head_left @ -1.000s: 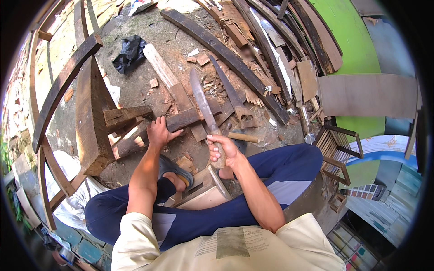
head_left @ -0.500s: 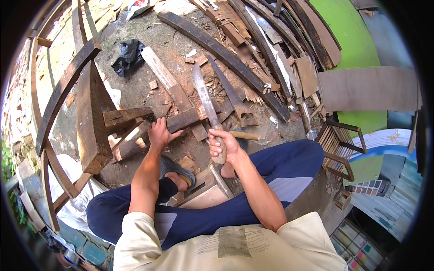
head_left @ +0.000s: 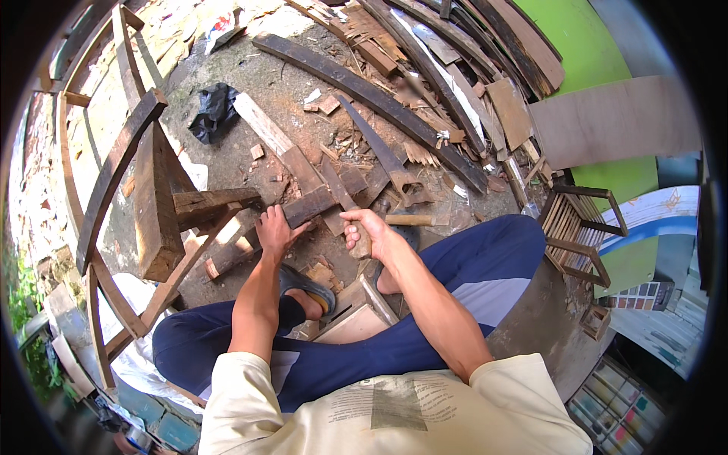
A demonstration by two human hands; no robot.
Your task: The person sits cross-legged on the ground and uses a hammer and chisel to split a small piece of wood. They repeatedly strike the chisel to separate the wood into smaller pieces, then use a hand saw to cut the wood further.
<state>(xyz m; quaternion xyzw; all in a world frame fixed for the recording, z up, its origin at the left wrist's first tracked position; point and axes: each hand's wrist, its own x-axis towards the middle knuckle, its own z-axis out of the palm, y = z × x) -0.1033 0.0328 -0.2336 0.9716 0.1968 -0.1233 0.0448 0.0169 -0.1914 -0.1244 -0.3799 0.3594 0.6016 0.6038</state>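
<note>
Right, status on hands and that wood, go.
Left hand flat on dark wood piece. Right hand gripping blade handle, blade on the wood. Hammer just beside.

We have 1 view only, from a fisheye camera worn on the person's head, so no second view shares any of the scene. It looks steeply down over the cream shirt (head_left: 394, 409) and blue-trousered legs (head_left: 485, 265) onto bare ground. We take the dark wooden stool (head_left: 155, 201) as landmark: it stands left of centre, near the lens, with both forearms entering from the lower edge to its right. Beyond it, toward the top, lie curved planks (head_left: 364, 87); far right of it the green wall (head_left: 599, 53) bends along the rim.
</note>
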